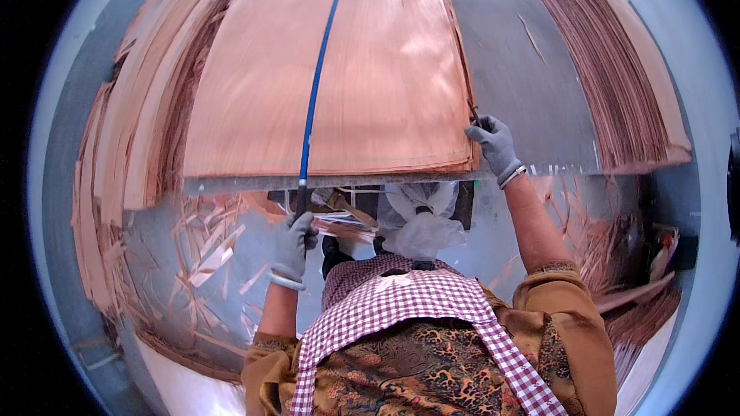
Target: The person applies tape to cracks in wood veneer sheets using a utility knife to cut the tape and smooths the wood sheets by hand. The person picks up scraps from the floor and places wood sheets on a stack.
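A stack of pale reddish veneer sheets lies on a grey tabletop. A long blue rod runs lengthwise across the top sheet. My gloved left hand grips the rod's dark handle below the table's front edge. My gloved right hand is closed on a small dark tool at the stack's right edge; I cannot make out exactly what tool it is.
Veneer piles line the left side, and a darker stack lies at the right. Scraps litter the floor. Crumpled plastic and other material sit below the table, near my feet.
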### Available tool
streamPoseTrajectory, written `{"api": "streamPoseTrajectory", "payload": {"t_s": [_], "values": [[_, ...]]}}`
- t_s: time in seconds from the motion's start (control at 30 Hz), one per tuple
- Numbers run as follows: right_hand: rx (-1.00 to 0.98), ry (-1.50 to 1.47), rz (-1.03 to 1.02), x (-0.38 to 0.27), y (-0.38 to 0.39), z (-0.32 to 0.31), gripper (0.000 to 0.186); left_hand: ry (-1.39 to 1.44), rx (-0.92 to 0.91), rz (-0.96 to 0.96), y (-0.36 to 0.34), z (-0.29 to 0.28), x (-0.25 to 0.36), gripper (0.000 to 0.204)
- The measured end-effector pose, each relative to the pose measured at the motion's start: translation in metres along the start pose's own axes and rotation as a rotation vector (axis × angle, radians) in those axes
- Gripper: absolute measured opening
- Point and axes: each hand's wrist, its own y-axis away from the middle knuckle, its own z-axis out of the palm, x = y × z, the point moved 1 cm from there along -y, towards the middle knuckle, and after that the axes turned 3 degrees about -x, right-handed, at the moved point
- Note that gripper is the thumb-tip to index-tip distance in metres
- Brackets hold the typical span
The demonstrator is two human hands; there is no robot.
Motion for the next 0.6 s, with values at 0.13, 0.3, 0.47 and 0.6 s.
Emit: {"api": "streamPoseTrajectory", "payload": {"t_s": [0.13,0.3,0.47,0.6], "values": [[0.075,-0.017,0.196,-0.053,0.013,0.037,0.024,-0.355,-0.058,0.453,-0.044,-0.008,0.022,0.03],[0.1,-0.157,0.202,-0.068,0.017,0.064,0.022,-0.61,-0.375,0.72,-0.057,0.041,0.086,0.023],[0.117,-0.334,0.188,-0.06,0.018,0.1,0.017,-0.38,-0.697,0.309,-0.085,0.111,0.102,0.024],[0.131,-0.317,0.215,-0.074,0.022,0.132,0.014,-0.493,-0.619,0.383,-0.09,0.15,0.092,0.025]]}}
